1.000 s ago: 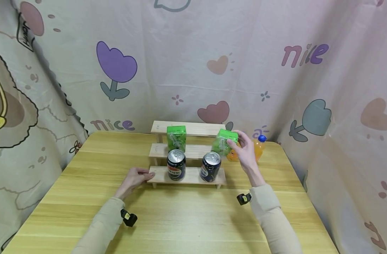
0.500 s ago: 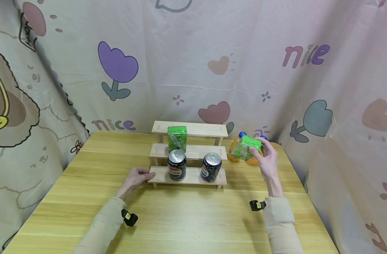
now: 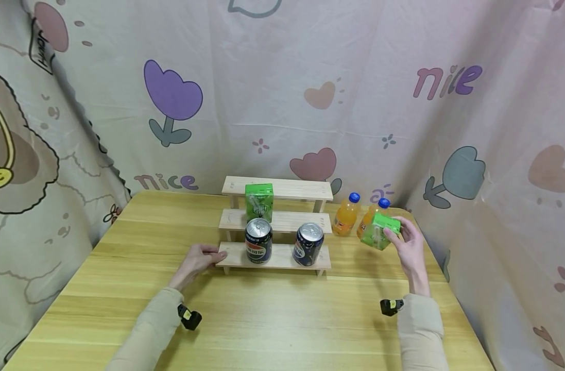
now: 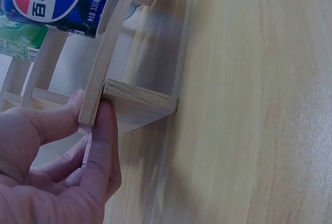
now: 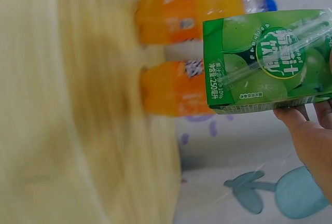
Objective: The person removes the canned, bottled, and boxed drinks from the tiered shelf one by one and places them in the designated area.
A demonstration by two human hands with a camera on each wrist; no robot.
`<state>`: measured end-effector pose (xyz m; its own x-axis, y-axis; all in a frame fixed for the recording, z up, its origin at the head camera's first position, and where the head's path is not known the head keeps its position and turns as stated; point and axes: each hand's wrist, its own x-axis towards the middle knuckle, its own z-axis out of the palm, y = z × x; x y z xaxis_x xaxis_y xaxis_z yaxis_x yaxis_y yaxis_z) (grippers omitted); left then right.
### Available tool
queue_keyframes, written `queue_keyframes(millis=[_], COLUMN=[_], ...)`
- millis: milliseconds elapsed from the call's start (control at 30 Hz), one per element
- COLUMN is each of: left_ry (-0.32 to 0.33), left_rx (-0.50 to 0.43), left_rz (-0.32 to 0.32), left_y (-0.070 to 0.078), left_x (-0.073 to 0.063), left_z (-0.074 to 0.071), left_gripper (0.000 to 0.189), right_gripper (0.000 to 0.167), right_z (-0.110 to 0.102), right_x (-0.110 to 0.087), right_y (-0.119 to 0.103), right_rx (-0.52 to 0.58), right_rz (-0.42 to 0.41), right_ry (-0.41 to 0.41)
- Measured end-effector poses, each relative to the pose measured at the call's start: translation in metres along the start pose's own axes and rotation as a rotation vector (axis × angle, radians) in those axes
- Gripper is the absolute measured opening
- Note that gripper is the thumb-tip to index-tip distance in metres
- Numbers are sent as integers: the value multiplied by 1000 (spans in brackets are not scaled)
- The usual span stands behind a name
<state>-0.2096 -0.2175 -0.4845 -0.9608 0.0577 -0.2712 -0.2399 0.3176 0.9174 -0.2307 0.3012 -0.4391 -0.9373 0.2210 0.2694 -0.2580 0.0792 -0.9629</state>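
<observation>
My right hand [image 3: 409, 246] grips a green juice box [image 3: 379, 232], tilted and held above the table, in front of two orange drink bottles. In the right wrist view the juice box [image 5: 264, 60] shows a straw on its side. At the left end of a three-tier wooden shelf [image 3: 289, 221], my left hand [image 3: 199, 263] pinches the lowest board, thumb above and fingers beneath in the left wrist view. Two dark blue soda cans stand on that board, a left can [image 3: 258, 241] and a right can [image 3: 307, 245]. A second green juice box [image 3: 259, 202] stands on the middle board.
One orange bottle [image 3: 346, 215] with a blue cap stands just right of the shelf. The other orange bottle [image 3: 369, 216] is partly hidden by the held juice box. A patterned cloth [image 3: 263, 93] hangs behind the wooden table [image 3: 282, 324].
My right hand has carried the juice box from the middle board's right end rightward and lower, past the first bottle. The left hand has stayed on the shelf.
</observation>
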Motion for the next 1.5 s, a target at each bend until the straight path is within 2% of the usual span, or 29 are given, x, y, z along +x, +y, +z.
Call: queue_keyframes(millis=[67, 233, 367, 700, 900, 1167, 1333, 1500], left_ry=[-7, 15, 23, 20, 7, 13, 11, 18], left_rx=[2, 15, 21, 11, 7, 18, 13, 26], left_rz=[14, -28, -49, -32, -11, -15, -5, -20], left_y=[0, -1, 1, -1, 0, -1, 1, -1], left_x=[0, 2, 2, 3, 1, 2, 2, 2], left_z=[-1, 2, 4, 5, 4, 4, 4, 3], left_gripper=[66, 61, 56, 55, 55, 51, 48, 52], right_gripper=[33, 39, 43, 52, 61, 60, 55, 49], right_z=[-4, -12, -19, -36, -40, -22, 0, 27], right_x=[0, 2, 5, 12, 14, 20, 22, 24], right_y=[5, 17, 27, 43, 40, 10, -20, -47], right_rx=[-23, -55, -73, -218, -229, -302, -324, -250], right_rz=[20, 77, 104, 164, 208, 96, -21, -129], right_ry=[-4, -14, -59, -156, -192, -106, -165, -248])
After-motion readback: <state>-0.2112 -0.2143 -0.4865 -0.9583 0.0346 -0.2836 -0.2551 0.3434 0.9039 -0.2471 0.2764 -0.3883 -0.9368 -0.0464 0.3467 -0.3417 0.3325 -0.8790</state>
